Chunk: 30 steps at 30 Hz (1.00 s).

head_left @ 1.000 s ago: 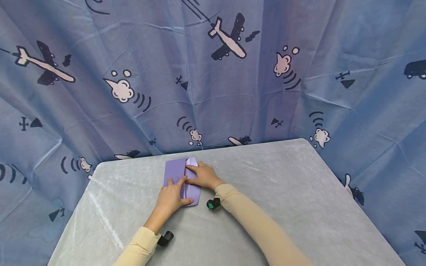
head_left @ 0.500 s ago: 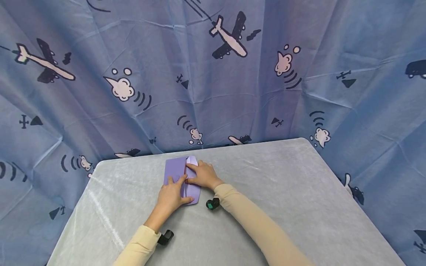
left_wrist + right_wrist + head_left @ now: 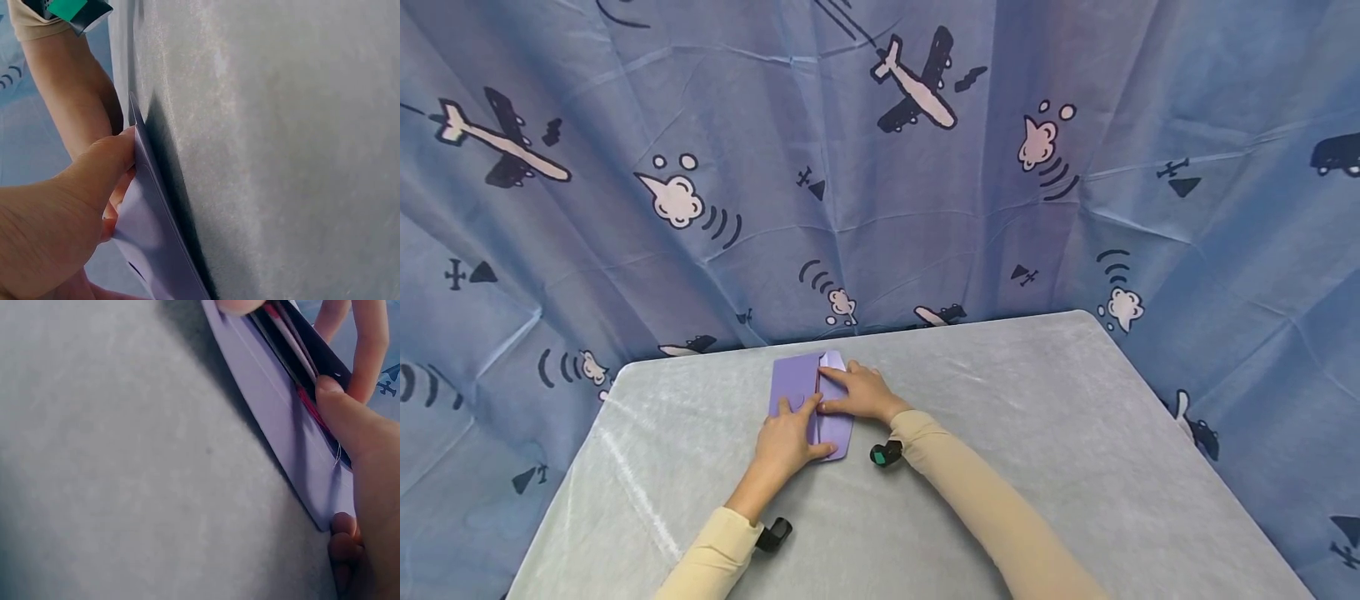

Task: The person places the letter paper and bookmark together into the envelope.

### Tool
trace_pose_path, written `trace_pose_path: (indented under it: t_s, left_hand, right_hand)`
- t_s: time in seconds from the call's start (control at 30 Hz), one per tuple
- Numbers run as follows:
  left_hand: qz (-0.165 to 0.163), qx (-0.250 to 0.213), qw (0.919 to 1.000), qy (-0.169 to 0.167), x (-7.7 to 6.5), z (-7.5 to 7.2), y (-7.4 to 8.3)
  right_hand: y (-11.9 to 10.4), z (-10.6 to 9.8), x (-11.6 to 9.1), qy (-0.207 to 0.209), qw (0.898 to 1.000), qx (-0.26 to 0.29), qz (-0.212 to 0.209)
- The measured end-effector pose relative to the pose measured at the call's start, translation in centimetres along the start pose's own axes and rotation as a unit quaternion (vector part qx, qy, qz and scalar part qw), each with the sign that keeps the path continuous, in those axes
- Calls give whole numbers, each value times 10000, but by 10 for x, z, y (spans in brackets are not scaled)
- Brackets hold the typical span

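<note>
A purple envelope (image 3: 793, 385) lies near the table's back edge, its flap (image 3: 833, 433) spread to the right. Spread fingers of my left hand (image 3: 784, 446) press on its front part, with the thumb reaching onto the flap. My right hand (image 3: 867, 396) reaches over the flap from the right. Its index finger and thumb touch the envelope's opening at separate spots. In the right wrist view, thin contents with pink and red edges (image 3: 306, 403) show inside, right by the right thumb (image 3: 331, 390). The left wrist view has the left thumb (image 3: 119, 150) against the flap.
A grey velvety cloth (image 3: 1037, 433) covers the table. Behind and beside it hangs a blue curtain (image 3: 880, 250) printed with airplanes and clouds. A small black camera (image 3: 775, 535) sits at the left wrist and another camera (image 3: 886, 453) at the right.
The right wrist has shifted slightly right and its index finger lies straighter along the opening. The left hand and envelope stay in place.
</note>
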<state>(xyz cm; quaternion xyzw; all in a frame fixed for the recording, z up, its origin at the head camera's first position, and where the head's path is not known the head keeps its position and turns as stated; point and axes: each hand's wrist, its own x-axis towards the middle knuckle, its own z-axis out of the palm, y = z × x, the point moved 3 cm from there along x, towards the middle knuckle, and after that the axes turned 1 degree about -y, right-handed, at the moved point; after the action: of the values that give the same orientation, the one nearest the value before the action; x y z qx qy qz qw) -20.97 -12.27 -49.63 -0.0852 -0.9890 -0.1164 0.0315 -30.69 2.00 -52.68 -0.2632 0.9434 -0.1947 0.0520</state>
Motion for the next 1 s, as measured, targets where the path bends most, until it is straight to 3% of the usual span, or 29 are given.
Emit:
trace_pose_path:
  t_s: [0.7, 1.0]
  left_hand:
    - [4, 104, 9999, 103, 0, 1, 1]
    - [-20, 91, 10000, 30, 0, 1, 2]
  right_hand:
    - [-4, 4, 1, 320, 9990, -306, 12]
    - [-2, 2, -1, 277, 9995, -126, -89]
